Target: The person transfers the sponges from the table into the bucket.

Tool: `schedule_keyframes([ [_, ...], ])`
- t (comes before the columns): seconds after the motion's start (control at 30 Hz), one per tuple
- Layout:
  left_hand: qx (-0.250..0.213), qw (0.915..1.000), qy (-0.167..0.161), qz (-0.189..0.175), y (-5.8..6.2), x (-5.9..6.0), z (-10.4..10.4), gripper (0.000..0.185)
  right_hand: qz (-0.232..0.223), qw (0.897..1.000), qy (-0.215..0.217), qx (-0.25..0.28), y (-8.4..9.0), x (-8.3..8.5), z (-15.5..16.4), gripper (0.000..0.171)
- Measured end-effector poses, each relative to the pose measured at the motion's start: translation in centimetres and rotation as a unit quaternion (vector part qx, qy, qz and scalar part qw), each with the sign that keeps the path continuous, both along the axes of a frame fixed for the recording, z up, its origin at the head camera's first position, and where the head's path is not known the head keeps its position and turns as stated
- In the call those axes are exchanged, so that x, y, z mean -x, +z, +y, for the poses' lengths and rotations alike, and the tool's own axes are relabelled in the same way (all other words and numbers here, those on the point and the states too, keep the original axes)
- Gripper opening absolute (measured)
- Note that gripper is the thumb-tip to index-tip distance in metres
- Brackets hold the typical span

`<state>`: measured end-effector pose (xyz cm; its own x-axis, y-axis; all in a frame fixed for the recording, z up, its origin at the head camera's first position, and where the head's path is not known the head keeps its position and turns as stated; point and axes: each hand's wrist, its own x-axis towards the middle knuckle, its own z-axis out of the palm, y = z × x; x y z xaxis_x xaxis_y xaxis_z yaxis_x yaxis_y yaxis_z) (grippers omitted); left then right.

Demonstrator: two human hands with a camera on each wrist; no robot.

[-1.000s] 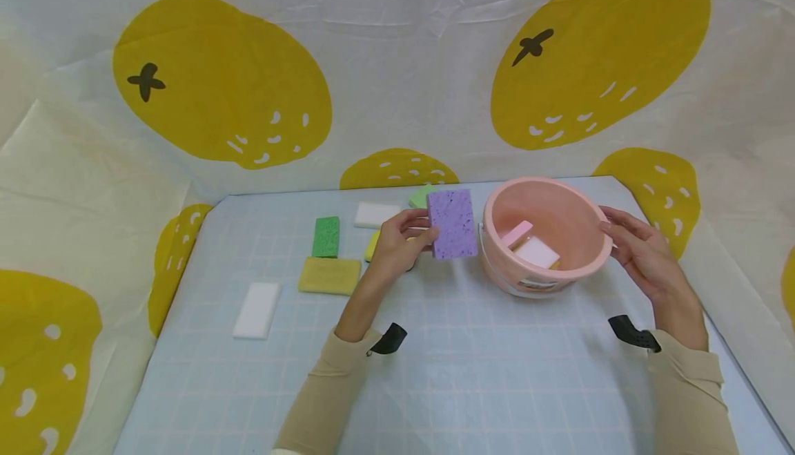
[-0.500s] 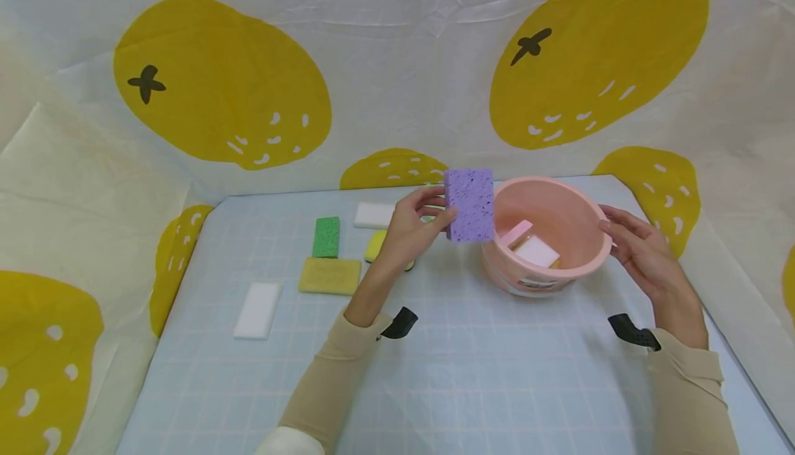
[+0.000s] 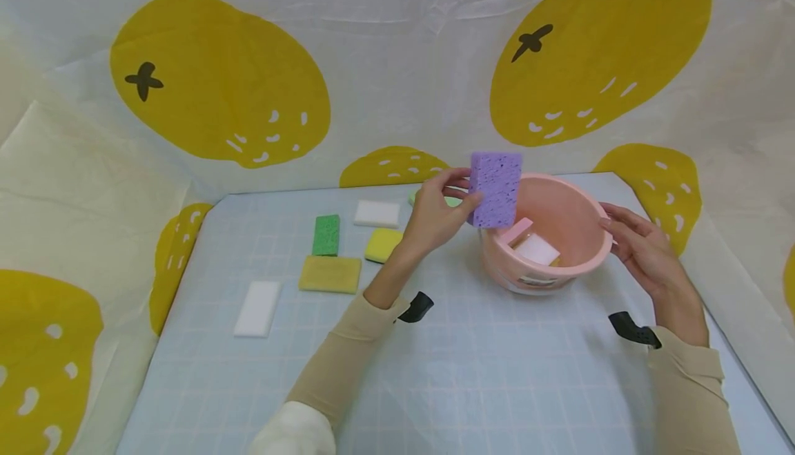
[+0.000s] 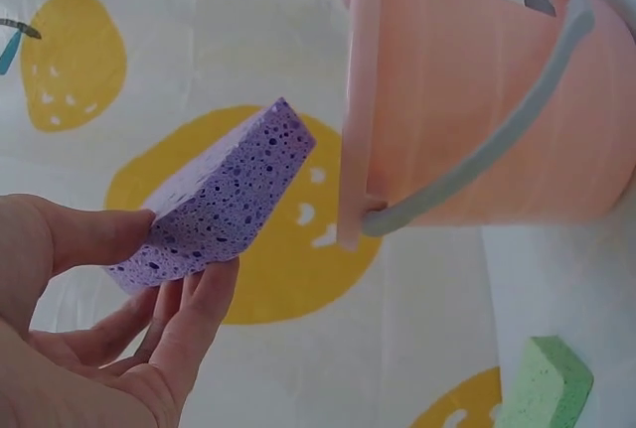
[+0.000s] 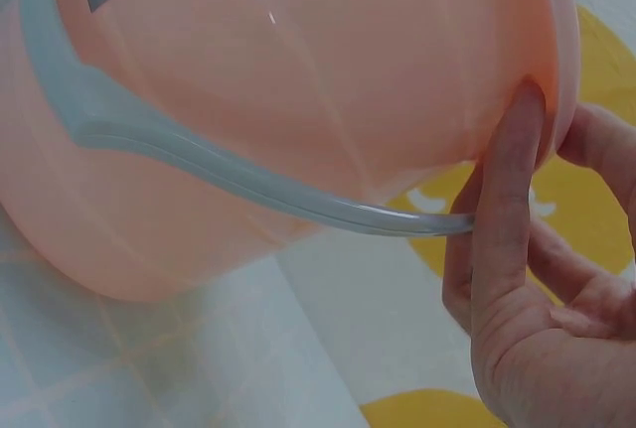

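Observation:
A purple sponge (image 3: pixel 497 189) with dark pores is pinched between the thumb and fingers of my left hand (image 3: pixel 437 213). It is raised at the left rim of a pink bucket (image 3: pixel 562 227), overlapping that rim in the head view; the left wrist view shows it a little way from the bucket's mouth. My right hand (image 3: pixel 649 251) grips the bucket's right rim, thumb on one side and fingers on the other. In the right wrist view the fingers also lie by the end of the grey handle (image 5: pixel 328 210). Inside the bucket are a pink piece (image 3: pixel 515 232) and a white sponge (image 3: pixel 537 250).
Left of the bucket lie a yellow sponge (image 3: pixel 381 244), a white block (image 3: pixel 377 213), a dark green sponge (image 3: pixel 326 235), a tan sponge (image 3: pixel 329 274) and another white block (image 3: pixel 257 308). A light green sponge (image 4: pixel 547 385) lies near the back edge, partly hidden by the left hand.
My left hand has carried the purple sponge right and upward to the bucket's left rim, uncovering the yellow sponge. The right hand and the bucket stay where they were.

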<state>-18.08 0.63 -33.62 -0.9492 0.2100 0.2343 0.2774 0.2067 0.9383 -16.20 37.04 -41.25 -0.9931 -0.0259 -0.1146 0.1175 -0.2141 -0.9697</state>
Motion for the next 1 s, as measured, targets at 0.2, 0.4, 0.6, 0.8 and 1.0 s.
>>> schedule_keyframes([
  [0.2, 0.007, 0.9999, -0.003, 0.015, 0.3, 0.5, 1.3, 0.04, 0.0, 1.0, 0.004, 0.006, 0.0, 0.1, 0.0, 0.036],
  [0.4, 0.007, 0.9996, -0.016, 0.023, 0.4, 1.1, 2.7, 0.04, -0.003, 1.0, 0.003, 0.02, 0.1, 0.1, 0.0, 0.036],
  [0.6, 0.012, 0.9992, -0.029, 0.024, 0.1, 1.9, 4.0, 0.038, -0.009, 1.0, -0.002, 0.016, 0.1, -0.1, -0.1, 0.036],
  [0.8, 0.052, 0.9977, -0.041, 0.015, -0.5, 2.6, 5.3, 0.038, -0.007, 1.0, -0.003, 0.013, 0.1, 0.0, -0.2, 0.034],
  [1.0, 0.111, 0.9923, -0.052, 0.016, -1.0, 2.7, 6.7, 0.039, -0.002, 1.0, 0.0, 0.021, 0.1, 0.0, 0.0, 0.033],
])
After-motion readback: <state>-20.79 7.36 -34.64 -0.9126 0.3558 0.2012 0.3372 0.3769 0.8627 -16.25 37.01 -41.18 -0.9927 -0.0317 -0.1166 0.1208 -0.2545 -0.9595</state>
